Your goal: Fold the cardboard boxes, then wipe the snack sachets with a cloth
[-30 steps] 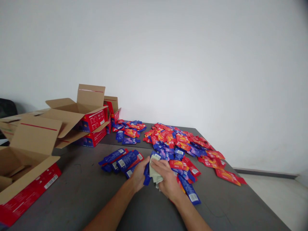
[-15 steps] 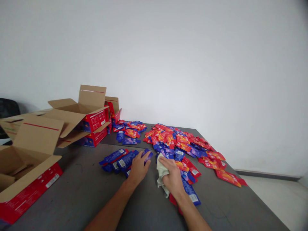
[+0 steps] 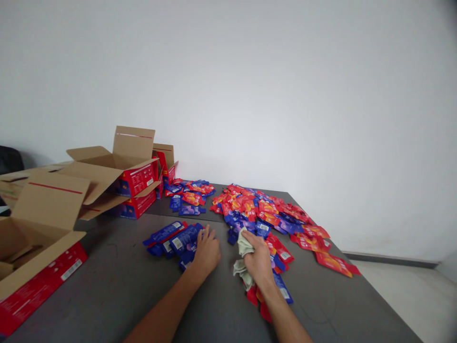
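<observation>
My left hand (image 3: pixel 207 250) rests at the right end of a small row of blue and red pouches (image 3: pixel 178 240), its fingers loosely bent and slightly apart. A blue pouch (image 3: pixel 192 247) lies beside its fingertips, partly covered by the hand. My right hand (image 3: pixel 257 257) is closed on a crumpled pale cloth (image 3: pixel 244 245), which hangs down on the hand's left side. Around and under the right hand lie more pouches, among them a blue one (image 3: pixel 282 287) and a red one (image 3: pixel 252 296) near the wrist.
A large heap of red and blue pouches (image 3: pixel 246 205) spreads over the far right of the dark table (image 3: pixel 221 314). A smaller heap (image 3: pixel 193 190) lies at the back. Open cartons (image 3: pixel 134 178) stand at the left, with another open carton (image 3: pixel 46 267) nearer.
My left hand has moved a little nearer, and the blue pouch at its fingertips now lies with the left row. My right hand with the cloth has shifted slightly right. The view has turned slightly.
</observation>
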